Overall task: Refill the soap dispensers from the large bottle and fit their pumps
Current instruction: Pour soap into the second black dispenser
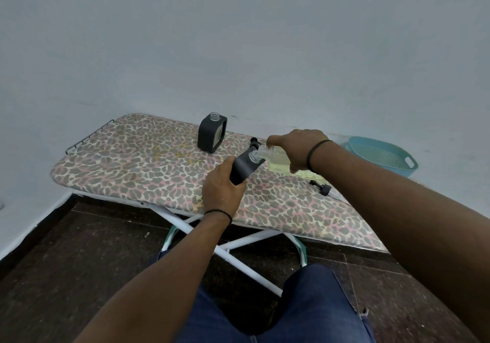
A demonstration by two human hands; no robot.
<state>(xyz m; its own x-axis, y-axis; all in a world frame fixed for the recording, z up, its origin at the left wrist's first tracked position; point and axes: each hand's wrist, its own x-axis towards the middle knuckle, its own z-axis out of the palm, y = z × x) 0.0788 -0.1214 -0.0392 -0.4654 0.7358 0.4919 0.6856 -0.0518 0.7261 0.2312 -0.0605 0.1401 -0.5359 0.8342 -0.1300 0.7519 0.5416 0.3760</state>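
— Over the leopard-print ironing board [138, 162], what are the two hands doing?

— They are pouring soap. The left hand [221, 186] is wrapped around the black dispenser [242, 167] and tips it, so its open neck points up and to the right. The right hand [297, 151] grips the large bottle [278, 161] from above and lays it almost on its side, with its mouth aimed left.

— Do the two mouths meet?

— Yes, the clear mouth of the large bottle sits right at the dispenser's neck, touching or nearly so. I cannot tell if soap is running. Yellow soap shows low in the large bottle, under the right hand.

— Which way do the bottles lie?

— They slant toward each other and meet between the hands. The left arm comes straight up from below. The right arm reaches in from the right side, wrist bent down.

— What about the other things?

— A second dispenser [212, 135] stands upright near the wall, well apart, neck open. One pump [255, 143] lies just behind the two mouths. Another pump [320, 187] lies on the board beside the right wrist, nearer that hand. I think the pumps go on after the filling.
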